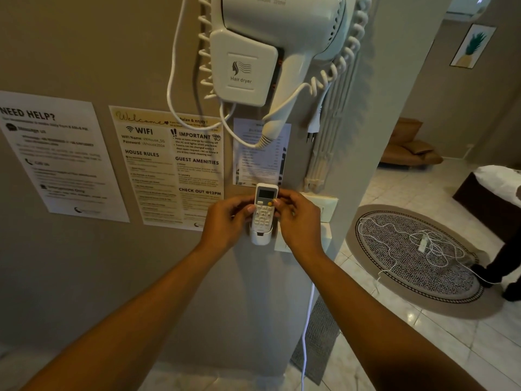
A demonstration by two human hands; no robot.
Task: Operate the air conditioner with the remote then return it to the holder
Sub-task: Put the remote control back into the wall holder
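Observation:
A white remote with a grey screen and a yellow button stands upright on the wall, its lower end inside a white holder. My left hand grips the remote's left edge, thumb on the buttons. My right hand holds its right edge with the fingertips. The air conditioner shows partly at the top right corner.
A white wall hair dryer with a coiled cord hangs above the remote. Printed notices are stuck to the wall on the left. Light switches sit just right of the holder. A round rug with a cable lies on the tiled floor.

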